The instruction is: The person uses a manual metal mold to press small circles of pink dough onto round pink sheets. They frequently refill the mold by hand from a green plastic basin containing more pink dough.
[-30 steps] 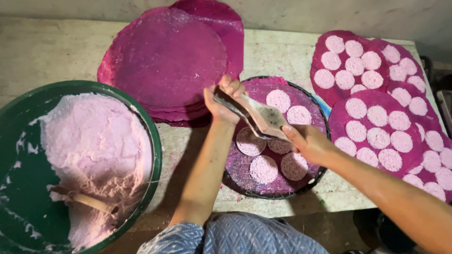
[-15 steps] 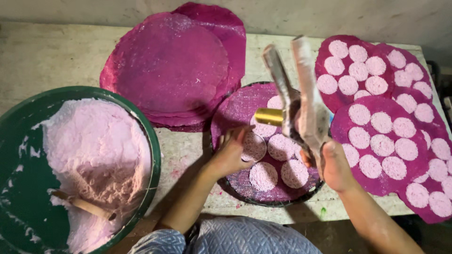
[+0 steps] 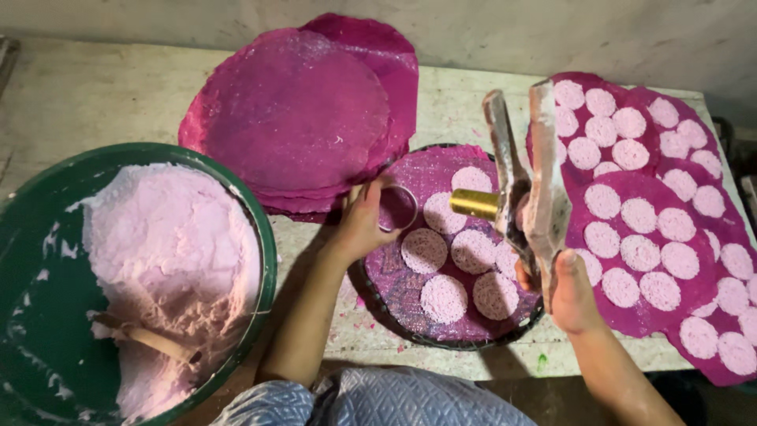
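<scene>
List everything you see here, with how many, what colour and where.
Basin: one, green, left, holding pale pink dough and a wooden stick.
Blank sheets: a stack, magenta, top centre.
Tray: one, dark, round, centre, purple lined, six pink discs.
Ring: one, metal, on the tray.
Filled sheets: several, magenta, right, covered in discs.
Press: one, metal, two handles, brass barrel.
Table: one, whitish.
Left hand: on the ring.
Right hand: gripping the press.
</scene>
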